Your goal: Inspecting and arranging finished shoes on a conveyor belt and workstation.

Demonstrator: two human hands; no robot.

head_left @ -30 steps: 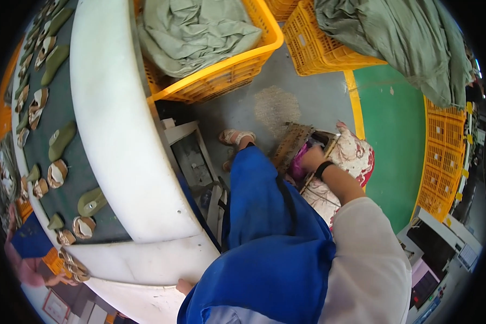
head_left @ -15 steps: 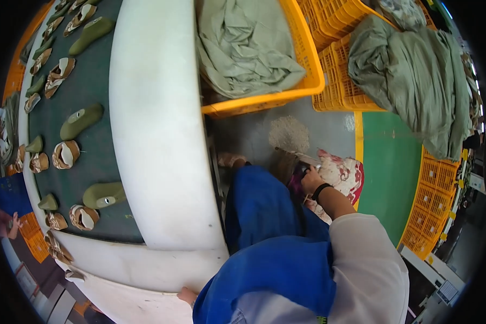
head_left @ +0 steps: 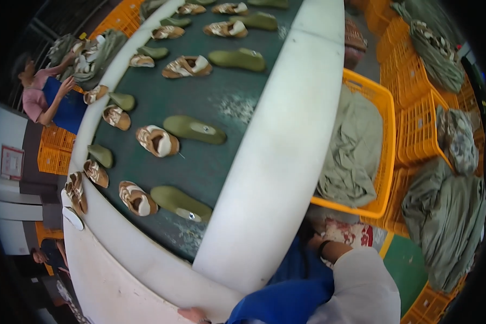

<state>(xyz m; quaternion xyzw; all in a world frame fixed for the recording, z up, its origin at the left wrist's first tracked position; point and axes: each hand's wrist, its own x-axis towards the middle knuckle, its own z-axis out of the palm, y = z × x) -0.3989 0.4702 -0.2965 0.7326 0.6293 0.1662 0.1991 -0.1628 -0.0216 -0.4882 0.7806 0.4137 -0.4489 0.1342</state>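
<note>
Below the yellow crate (head_left: 390, 146), a person's right hand (head_left: 314, 241) is beside red-and-cream cloth (head_left: 344, 232); lower left of the crate, the left hand (head_left: 193, 314) touches the white surface (head_left: 119, 275). Neither grip's openness can be told.

Left hand (head_left: 193, 314) low and near, right hand (head_left: 314, 242) farther forward, dimly visible, right forearm (head_left: 337, 250) aslant.

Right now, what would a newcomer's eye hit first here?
The dark green belt, upper centre, lined with tan-and-white shoes and olive foot-shaped forms. Right of it, beyond the broad white ledge, a yellow crate holding grey-green cloth. At the bottom, the left fingers touch the white surface.
</note>
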